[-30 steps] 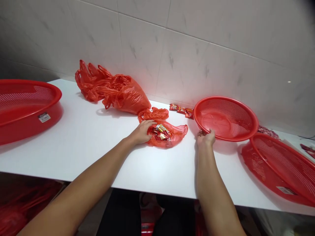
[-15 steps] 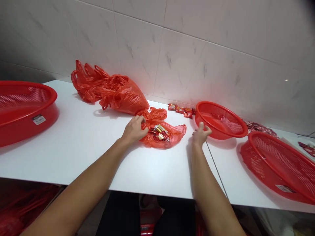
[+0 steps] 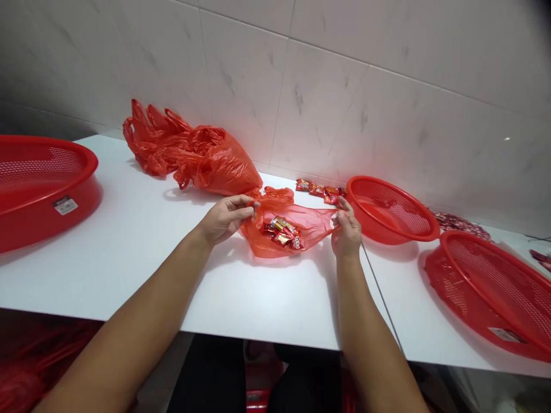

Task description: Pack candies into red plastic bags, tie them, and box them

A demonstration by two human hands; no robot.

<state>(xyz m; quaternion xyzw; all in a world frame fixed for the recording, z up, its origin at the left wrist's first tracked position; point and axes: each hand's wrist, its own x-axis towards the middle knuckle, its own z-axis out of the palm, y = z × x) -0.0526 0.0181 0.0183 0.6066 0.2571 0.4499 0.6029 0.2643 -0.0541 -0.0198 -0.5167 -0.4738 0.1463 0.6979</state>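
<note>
Head view: left grip (image 3: 224, 219) and right grip (image 3: 346, 234) hold candy bag (image 3: 314, 222).

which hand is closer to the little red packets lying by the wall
Right. The right hand is just in front of the red packets, near their right end; the left hand is farther off, in front and to their left.

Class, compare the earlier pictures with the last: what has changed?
The right hand let go of the round red perforated plastic basket, now showing less of its inside, moved left and took hold of the thin red plastic bag. The left hand shifted left; both hands now stretch that bag. Unchanged: the small wrapped packets inside and the bulging red plastic bag.
</note>
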